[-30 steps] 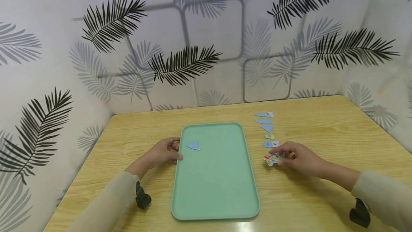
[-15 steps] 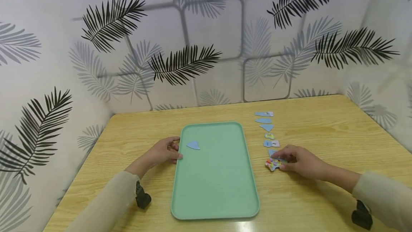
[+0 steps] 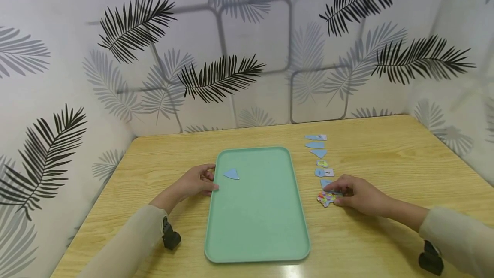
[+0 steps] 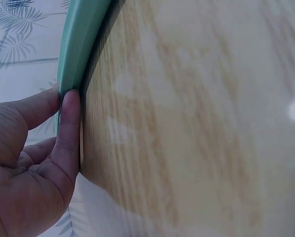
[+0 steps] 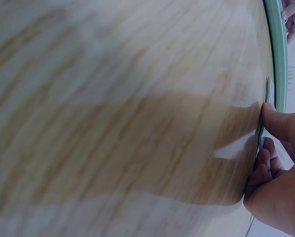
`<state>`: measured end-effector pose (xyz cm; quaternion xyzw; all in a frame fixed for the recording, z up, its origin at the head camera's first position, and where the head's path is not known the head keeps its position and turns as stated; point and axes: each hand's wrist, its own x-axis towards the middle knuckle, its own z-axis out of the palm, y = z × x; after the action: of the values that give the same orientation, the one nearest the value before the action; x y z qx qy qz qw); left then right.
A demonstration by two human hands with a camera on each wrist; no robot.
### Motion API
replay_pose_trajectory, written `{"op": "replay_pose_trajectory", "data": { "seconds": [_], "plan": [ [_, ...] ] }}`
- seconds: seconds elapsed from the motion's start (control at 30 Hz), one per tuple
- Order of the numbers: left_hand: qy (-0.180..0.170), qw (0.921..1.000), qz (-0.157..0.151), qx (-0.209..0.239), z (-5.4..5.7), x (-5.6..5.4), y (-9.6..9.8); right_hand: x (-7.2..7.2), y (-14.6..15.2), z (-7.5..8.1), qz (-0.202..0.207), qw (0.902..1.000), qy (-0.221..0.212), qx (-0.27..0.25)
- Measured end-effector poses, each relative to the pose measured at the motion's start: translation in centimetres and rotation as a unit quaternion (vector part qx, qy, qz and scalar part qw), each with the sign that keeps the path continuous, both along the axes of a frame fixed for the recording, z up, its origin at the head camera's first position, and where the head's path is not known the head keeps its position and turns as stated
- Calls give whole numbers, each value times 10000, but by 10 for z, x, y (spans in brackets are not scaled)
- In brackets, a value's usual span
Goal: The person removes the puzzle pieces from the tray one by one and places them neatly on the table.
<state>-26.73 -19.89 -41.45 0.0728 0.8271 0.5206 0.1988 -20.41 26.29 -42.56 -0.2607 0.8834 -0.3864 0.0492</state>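
Note:
My left hand (image 3: 197,180) pinches the left rim of a mint green tray (image 3: 256,226); in the left wrist view, thumb and finger close on the tray's edge (image 4: 83,44). One pale blue puzzle piece (image 3: 231,174) lies inside the tray, toward its upper left. To the right of the tray, my right hand (image 3: 359,195) holds a multicoloured puzzle piece (image 3: 325,198) low at the tabletop, between thumb and index finger. Just behind it a blue piece (image 3: 325,183) is partly covered by the fingers. The right wrist view shows the held piece (image 5: 267,86) only edge-on.
A column of puzzle pieces runs back along the tray's right side: a blue and white piece (image 3: 324,172), a small green-yellow one (image 3: 322,164) and several blue ones (image 3: 318,153). Leaf-patterned wall covering (image 3: 254,98) rises behind the wooden table (image 3: 386,153).
My right hand has brought the multicoloured piece slightly nearer to me and down at the table, uncovering part of the blue piece behind it. The left hand and tray stay put.

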Motion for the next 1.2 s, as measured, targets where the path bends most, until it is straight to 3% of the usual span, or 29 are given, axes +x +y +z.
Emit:
{"op": "replay_pose_trajectory", "data": {
  "seconds": [0.77,0.97,1.2],
  "plan": [
    [24,10000,-34,-2,0,0,-1,-2,-2,9,-274,9994,-184,128],
    [51,10000,-59,-27,0,0,-2,-9,-13,19,-303,9981,-487,-209],
    [45,10000,-24,-42,-1,0,-2,-22,-38,27,-160,9977,-556,-350]
  ]
}}
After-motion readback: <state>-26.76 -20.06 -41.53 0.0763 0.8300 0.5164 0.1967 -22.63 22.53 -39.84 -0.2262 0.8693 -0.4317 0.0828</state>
